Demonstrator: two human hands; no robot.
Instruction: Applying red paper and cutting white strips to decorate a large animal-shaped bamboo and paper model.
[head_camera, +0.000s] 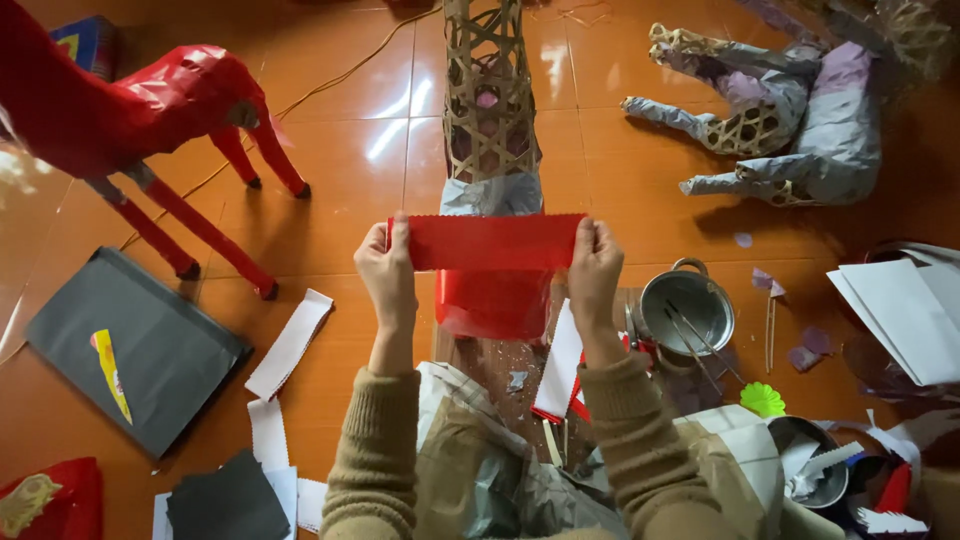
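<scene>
Between both hands I hold a strip of red paper (490, 242) stretched flat and level, its top edge finely zigzagged. My left hand (387, 270) pinches its left end and my right hand (594, 268) pinches its right end. Right behind the strip stands a woven bamboo frame (489, 100), partly wrapped in grey paper at its lower part. Under the strip a red glossy sheet (490, 303) shows, lying over the frame's near end.
A red paper-covered animal figure (150, 110) stands at the left. A grey paper-and-bamboo figure (790, 120) lies at the back right. A metal pot (688, 305) with sticks, white paper strips (290, 345), a dark folder (135, 350) and white sheets (900, 315) lie on the orange tiled floor.
</scene>
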